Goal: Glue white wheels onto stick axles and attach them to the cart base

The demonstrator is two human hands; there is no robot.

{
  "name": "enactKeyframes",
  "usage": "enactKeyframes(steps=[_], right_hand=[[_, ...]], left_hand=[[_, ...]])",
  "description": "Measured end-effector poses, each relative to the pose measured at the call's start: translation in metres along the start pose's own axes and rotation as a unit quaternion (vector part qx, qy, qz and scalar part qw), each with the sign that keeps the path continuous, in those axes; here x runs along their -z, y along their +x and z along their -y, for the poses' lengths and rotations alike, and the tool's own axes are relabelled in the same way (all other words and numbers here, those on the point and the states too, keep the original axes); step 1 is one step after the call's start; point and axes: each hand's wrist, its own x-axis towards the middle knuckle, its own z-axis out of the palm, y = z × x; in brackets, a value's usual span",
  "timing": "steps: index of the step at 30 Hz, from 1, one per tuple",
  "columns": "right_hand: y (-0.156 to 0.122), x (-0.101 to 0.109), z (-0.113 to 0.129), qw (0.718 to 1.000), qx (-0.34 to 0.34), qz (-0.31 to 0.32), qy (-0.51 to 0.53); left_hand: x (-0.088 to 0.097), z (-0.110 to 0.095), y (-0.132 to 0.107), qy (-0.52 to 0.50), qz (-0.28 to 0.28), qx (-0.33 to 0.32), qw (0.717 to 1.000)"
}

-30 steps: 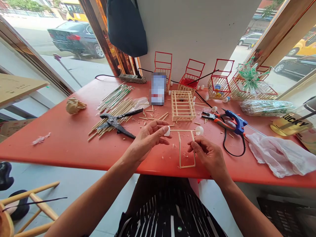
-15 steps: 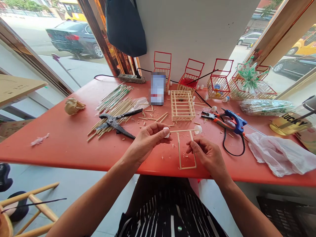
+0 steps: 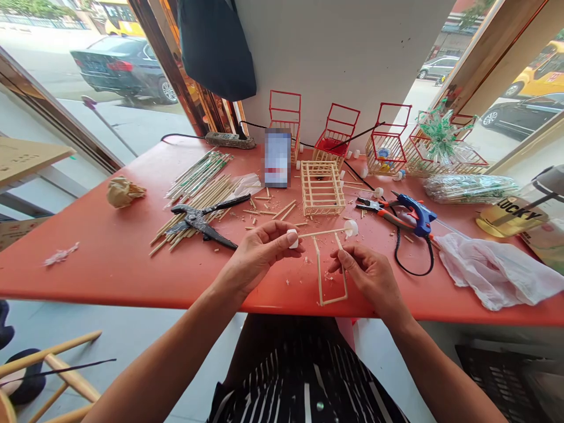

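My left hand point(image 3: 267, 252) pinches a white cap point(image 3: 292, 238) at one end of a thin wooden stick point(image 3: 324, 232). A second white cap point(image 3: 351, 228) sits on the stick's right end, like a pair of wheels on an axle. My right hand point(image 3: 368, 267) is closed on the right side of a U-shaped frame point(image 3: 319, 276) of glued wooden sticks. The frame's two upper ends are just below the axle; whether they touch it I cannot tell. Beyond the hands stands a bare stick cart body point(image 3: 324, 189).
Large pliers point(image 3: 205, 220) lie across loose wooden sticks point(image 3: 176, 232) on the red table point(image 3: 110, 264). Cutting pliers point(image 3: 374, 205), a blue glue gun point(image 3: 416, 214) and a white plastic bag point(image 3: 493, 270) are to the right. Behind are a phone point(image 3: 277, 158) and red-trimmed stick carts point(image 3: 388, 147).
The axle now tilts, its right end higher. The U-shaped frame has turned slightly, and its lower left corner has dropped a little. Both hands keep their grips; the view has shifted slightly.
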Motion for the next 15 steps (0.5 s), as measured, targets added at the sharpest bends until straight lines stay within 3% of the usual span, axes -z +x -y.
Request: enactKeyframes(steps=[15], right_hand=[[0.004, 0.000, -0.001, 1.000, 0.006, 0.005, -0.009]], left_hand=[[0.011, 0.003, 0.004, 0.017, 0.021, -0.007, 1.000]])
